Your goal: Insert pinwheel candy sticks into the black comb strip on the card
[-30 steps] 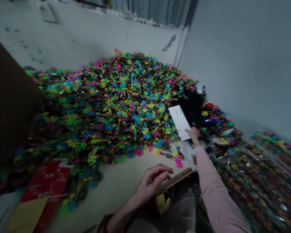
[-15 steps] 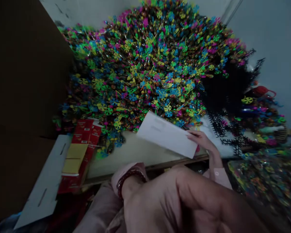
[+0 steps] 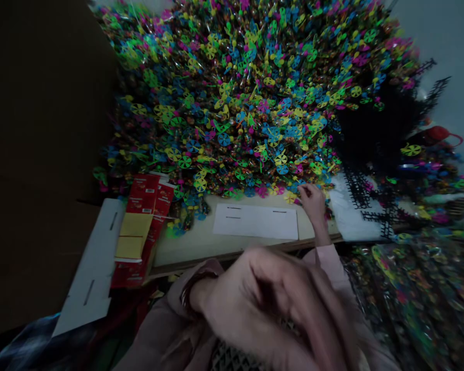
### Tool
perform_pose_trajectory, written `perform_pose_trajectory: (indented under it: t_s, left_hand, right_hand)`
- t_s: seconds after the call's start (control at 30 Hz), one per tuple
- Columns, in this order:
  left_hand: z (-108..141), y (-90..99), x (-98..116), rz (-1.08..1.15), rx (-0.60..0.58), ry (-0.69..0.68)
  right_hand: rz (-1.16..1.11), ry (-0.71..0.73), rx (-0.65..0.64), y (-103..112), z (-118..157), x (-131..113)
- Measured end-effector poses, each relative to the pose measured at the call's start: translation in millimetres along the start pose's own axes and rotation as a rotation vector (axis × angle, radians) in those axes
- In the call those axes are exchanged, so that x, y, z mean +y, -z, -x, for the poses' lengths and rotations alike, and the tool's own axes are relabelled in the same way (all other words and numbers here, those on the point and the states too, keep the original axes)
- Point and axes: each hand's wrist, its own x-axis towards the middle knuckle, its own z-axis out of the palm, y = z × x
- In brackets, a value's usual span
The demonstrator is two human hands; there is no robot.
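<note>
Close to the camera, my left hand is large and partly blurred, its fingers curled in. What it holds, if anything, is hidden. My right hand is at the front edge of a heap of small plastic candy toys, with its fingertips drawn together beside the toys. I cannot make out whether a toy is between them. In front of the heap, a white card with several slits lies flat on the pale tabletop, touched by neither hand.
Red printed cartons with a yellow piece on them lie to the left, beside a slotted white board. A brown cardboard wall rises at far left. Black plastic strips, clear bags and packed toys are on the right.
My right hand has let go of the white card, which now lies flat on the table, and has moved up to the heap's edge. My left hand's fingers have shifted near the camera.
</note>
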Motion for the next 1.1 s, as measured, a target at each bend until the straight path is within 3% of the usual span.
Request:
perform_pose_trajectory:
  t_s: [0.07,0.13,0.27,0.37,0.47,0.57,0.7,0.8,0.87,1.0,1.1]
  left_hand:
    - [-18,31.1,-26,-0.263,0.068,-0.139]
    - [-35,68.8,-67,-0.641,0.226,-0.236]
    - [-45,138.0,-153,-1.376,0.276,0.04]
    - [-32,165.3,-189,-1.622,0.194,0.129]
    - [-18,170.1,-200,-1.727,0.241,0.116]
    - [-11,162.3,-204,-1.773,0.338,0.134]
    - [-8,154.3,-210,-1.783,0.397,0.139]
    - [-5,158.0,-212,-1.769,0.391,0.119]
    - [-4,164.9,-211,-1.759,0.352,0.108]
    - [-5,184.4,-207,-1.735,0.283,0.068]
    - [-11,198.9,-208,-1.713,0.299,0.002]
  right_hand:
    - [0.077,-0.075,0.065,-4,-9,7]
    - [0.164,-0.085,0.038,-12,-17,9]
    - [0.266,-0.005,-0.087,-28,-19,3]
    - [0.303,0.022,-0.08,-24,-6,3]
    - [0.339,-0.075,-0.008,-7,15,15]
    - [0.348,-0.202,0.03,14,33,35]
    - [0.221,-0.16,-0.001,39,42,69]
    - [0.289,-0.421,0.254,55,37,99]
    - [0.367,-0.586,0.328,63,31,117]
    - [0.384,-0.589,0.189,82,16,140]
    - [0.407,-0.574,0.139,105,2,152]
